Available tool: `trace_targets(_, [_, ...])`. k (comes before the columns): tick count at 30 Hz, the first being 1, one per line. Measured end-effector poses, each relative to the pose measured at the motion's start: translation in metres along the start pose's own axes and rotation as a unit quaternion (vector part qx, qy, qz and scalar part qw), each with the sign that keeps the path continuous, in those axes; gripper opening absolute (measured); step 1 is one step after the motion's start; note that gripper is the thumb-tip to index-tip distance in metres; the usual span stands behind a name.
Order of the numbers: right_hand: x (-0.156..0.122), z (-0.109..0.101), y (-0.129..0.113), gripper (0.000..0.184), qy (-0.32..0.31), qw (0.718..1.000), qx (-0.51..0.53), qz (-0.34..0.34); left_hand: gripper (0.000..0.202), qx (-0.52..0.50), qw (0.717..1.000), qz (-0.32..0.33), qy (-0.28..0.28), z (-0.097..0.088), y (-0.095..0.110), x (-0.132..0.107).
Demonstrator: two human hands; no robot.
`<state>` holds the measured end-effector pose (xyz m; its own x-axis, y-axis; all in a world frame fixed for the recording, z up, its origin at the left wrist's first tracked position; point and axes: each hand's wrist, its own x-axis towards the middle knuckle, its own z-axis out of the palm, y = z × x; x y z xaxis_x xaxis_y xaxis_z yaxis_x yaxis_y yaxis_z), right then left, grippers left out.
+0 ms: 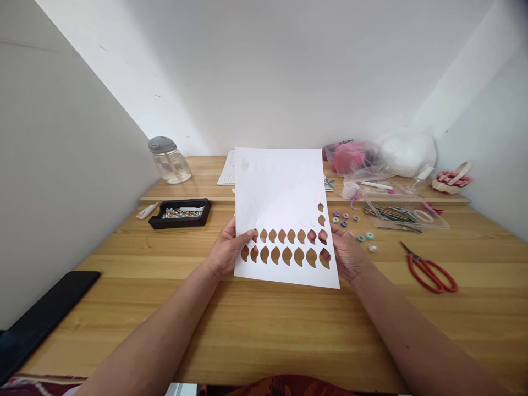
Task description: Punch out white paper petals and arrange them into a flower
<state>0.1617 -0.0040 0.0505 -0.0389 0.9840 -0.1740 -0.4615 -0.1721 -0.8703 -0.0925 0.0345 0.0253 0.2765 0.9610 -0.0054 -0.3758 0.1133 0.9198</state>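
Observation:
A white sheet (280, 192) with leaf-shaped holes is held up above the desk, its face toward me. Two rows of cut-outs run across its lower part, and a couple more sit at the right edge. My left hand (226, 247) grips the left edge, thumb in front and fingers behind. At the right edge, my right hand (348, 253) holds the sheet, with most of its fingers hidden behind it. Through some holes, bits of my fingers show.
Red-handled scissors (429, 268) lie at right, near small thread spools (361, 238) and a clear plastic box (406, 212) of tools. A black tray (180, 214) of beads, a glue tube (147, 210), a lidded bottle (170, 160) and a phone (49, 316) are at left. A small basket (451, 179) stands far right.

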Motion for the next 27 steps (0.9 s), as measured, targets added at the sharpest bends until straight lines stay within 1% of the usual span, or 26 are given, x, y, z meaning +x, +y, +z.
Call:
trace_targets(6, [-0.002,0.003,-0.001,0.019,0.015,1.0,-0.016,-0.02,0.037,0.007,1.0,-0.006,0.005,0.001,0.002,0.0])
trace_targets(12, [-0.002,0.003,0.001,0.027,0.032,0.998,-0.027,-0.046,0.041,0.007,1.0,-0.015,0.007,0.003,0.004,0.0])
trace_targets(14, [-0.002,0.003,0.001,0.026,0.024,0.999,-0.011,-0.04,0.042,0.005,1.0,-0.015,0.007,0.002,0.003,0.0])
trace_targets(17, [-0.003,0.002,0.0,0.022,-0.004,1.0,0.011,-0.009,0.039,0.011,1.0,-0.019,0.008,0.001,0.002,0.0])
trace_targets(19, [-0.001,0.0,-0.001,0.02,-0.008,1.0,0.01,0.009,0.038,0.019,1.0,-0.015,0.011,0.0,0.001,0.0])
trace_targets(21, [0.003,-0.003,-0.001,0.02,0.017,1.0,0.013,0.01,0.037,0.024,1.0,-0.007,0.013,-0.001,0.0,0.0])
trace_targets(24, [0.009,-0.009,0.0,0.027,0.068,0.997,0.033,-0.025,0.037,0.033,0.999,0.009,0.008,-0.002,0.0,0.0])
trace_targets(27, [0.011,-0.012,0.001,0.03,0.072,0.995,-0.003,-0.063,0.034,0.056,0.998,0.021,0.001,-0.001,0.0,-0.001])
